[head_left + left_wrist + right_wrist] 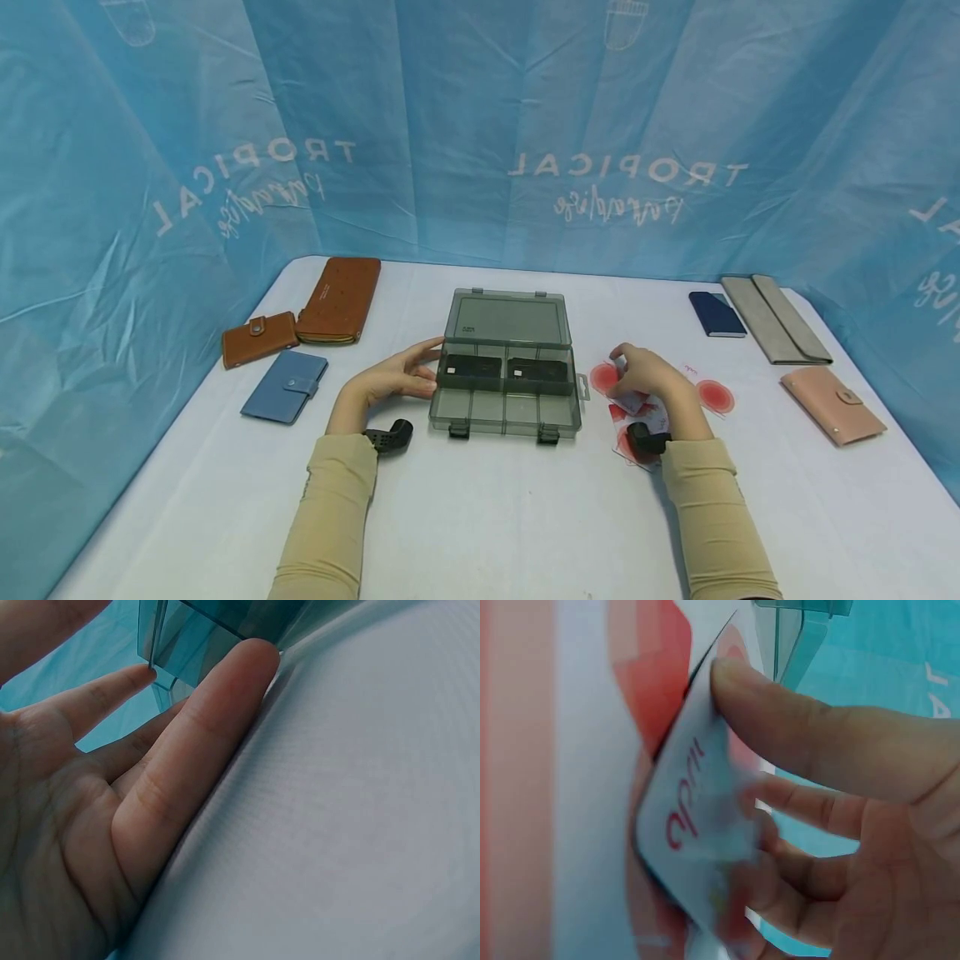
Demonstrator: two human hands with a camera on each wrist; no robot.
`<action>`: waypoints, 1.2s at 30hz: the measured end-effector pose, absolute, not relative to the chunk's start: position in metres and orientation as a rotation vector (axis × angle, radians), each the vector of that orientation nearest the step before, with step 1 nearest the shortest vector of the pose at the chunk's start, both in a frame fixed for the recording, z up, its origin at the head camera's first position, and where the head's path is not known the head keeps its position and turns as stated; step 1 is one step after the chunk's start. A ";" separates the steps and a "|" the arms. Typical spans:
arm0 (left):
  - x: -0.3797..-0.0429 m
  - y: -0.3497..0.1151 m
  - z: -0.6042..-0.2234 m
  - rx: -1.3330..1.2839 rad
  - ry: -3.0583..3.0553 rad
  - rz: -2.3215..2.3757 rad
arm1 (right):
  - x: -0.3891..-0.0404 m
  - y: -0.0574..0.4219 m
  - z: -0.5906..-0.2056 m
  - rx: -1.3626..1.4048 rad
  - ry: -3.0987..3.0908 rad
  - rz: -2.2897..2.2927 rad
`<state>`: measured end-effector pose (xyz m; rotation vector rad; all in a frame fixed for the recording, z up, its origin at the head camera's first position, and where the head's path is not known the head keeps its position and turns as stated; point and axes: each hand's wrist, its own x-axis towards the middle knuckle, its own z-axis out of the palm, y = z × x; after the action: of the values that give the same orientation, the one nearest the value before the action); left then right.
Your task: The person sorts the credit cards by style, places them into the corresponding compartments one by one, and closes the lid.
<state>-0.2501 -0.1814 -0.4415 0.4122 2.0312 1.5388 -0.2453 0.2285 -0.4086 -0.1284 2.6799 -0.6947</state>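
A transparent grey-green plastic box (486, 407) stands with its lid (510, 321) folded back; its back compartments hold two black items (472, 367). My left hand (392, 377) is at the box's left side, its fingers extended, and in the left wrist view fingertips touch or nearly touch the clear wall (199, 641). To the right of the box, my right hand (649, 372) pinches a white and red card (676, 817), thumb on its near face. That card is tilted up from the table. More red and white cards (628, 448) lie beneath and around this hand, overlapping.
At the left lie a large brown wallet (341, 298), a small brown wallet (258, 340) and a blue one (285, 387). Toward the right are a navy wallet (716, 314), a grey case (776, 319), a pink wallet (832, 404) and a round red card (715, 397).
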 end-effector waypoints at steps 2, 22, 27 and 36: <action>-0.250 -0.181 -0.442 0.413 2.033 1.538 | -0.245 0.231 -0.407 -0.090 2.664 -0.762; -0.250 -0.182 -0.441 0.430 2.043 1.541 | -0.222 0.195 -0.352 -0.182 2.818 -1.364; -0.251 -0.182 -0.441 0.425 2.034 1.545 | -0.214 0.171 -0.351 -0.340 2.817 -1.340; -0.252 -0.182 -0.444 0.409 2.032 1.548 | -0.194 0.128 -0.361 -0.453 2.825 -1.356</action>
<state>-0.2520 -0.1817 -0.4443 0.4088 2.0317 1.5484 -0.1938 0.1278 -0.3607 -0.4533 2.8254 -1.3559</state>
